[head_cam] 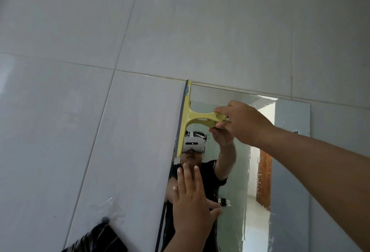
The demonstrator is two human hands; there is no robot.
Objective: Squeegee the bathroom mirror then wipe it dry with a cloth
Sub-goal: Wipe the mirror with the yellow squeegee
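The bathroom mirror (288, 151) hangs on the tiled wall, wet with streaks and droplets. A yellow squeegee (192, 115) stands with its blade upright along the mirror's top left edge. My right hand (240, 121) grips its handle, arm reaching in from the right. My left hand (192, 195) presses flat against the lower left of the glass, fingers straight and spread. No cloth for wiping is plainly in view.
Large pale wall tiles (100, 111) surround the mirror. A dark striped fabric (100, 237) hangs from a hook (105, 219) on the wall at the bottom left. The mirror reflects a person and an open wooden door (264, 179).
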